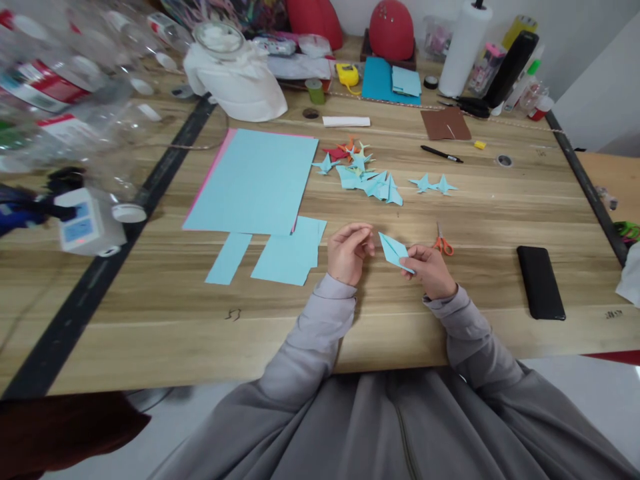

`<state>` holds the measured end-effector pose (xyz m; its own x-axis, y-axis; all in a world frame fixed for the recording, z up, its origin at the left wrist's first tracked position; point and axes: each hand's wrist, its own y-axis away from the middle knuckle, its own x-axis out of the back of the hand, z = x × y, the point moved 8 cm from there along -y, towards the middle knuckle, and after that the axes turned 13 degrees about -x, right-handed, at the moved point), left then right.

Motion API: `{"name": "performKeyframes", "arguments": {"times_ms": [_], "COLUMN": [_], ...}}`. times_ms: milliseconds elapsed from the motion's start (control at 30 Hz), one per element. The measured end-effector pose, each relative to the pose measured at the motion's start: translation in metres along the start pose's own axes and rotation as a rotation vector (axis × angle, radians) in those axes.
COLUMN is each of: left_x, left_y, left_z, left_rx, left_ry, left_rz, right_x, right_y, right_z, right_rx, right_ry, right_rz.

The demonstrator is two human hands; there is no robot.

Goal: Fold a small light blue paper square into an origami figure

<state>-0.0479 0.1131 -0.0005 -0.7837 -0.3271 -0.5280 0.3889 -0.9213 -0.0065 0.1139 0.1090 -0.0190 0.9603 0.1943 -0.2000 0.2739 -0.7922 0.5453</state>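
Note:
My right hand (429,270) pinches a light blue folded paper (393,248) by its lower right end, between thumb and fingers. The paper is a narrow diamond with a crease along its middle. Just left of its upper tip is my left hand (350,252), fingers curled and thumb drawn in toward them, with nothing visible in its grip. Orange-handled scissors (442,243) lie right behind my right hand. Beyond both hands are several light blue folded pieces (377,187), orange and red paper cranes (345,150), and two light blue cranes (434,184) set apart.
Light blue sheets (255,180) lie at left, over pink ones, with cut pieces (287,257) nearer me. A black phone (541,283) rests at right; a pen (441,154) and brown paper (446,125) lie farther back. Plastic bottles (55,87) crowd the far left.

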Motion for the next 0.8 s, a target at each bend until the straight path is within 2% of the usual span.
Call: {"name": "performKeyframes", "arguments": {"times_ms": [67,200,233,567,800], "left_x": [-0.003,-0.019,-0.020,-0.017,-0.022], "left_y": [0.002,0.014,0.016,0.017,0.018], "left_z": [-0.003,-0.017,-0.020,-0.026,-0.020], "left_rx": [0.005,0.065,0.069,0.081,0.005], "left_ry": [-0.039,-0.221,-0.253,-0.294,-0.353], "left_rz": [-0.036,-0.252,-0.271,-0.291,-0.330], "right_x": [-0.001,-0.004,-0.006,-0.010,-0.015], "right_y": [0.000,0.003,0.004,0.003,0.004], "right_z": [-0.002,-0.007,-0.008,-0.005,-0.003], "right_rx": [0.023,0.083,0.094,0.122,0.107], "right_ry": [0.004,0.033,0.042,0.104,0.124], "right_rz": [0.003,-0.008,-0.015,-0.063,-0.102]}}
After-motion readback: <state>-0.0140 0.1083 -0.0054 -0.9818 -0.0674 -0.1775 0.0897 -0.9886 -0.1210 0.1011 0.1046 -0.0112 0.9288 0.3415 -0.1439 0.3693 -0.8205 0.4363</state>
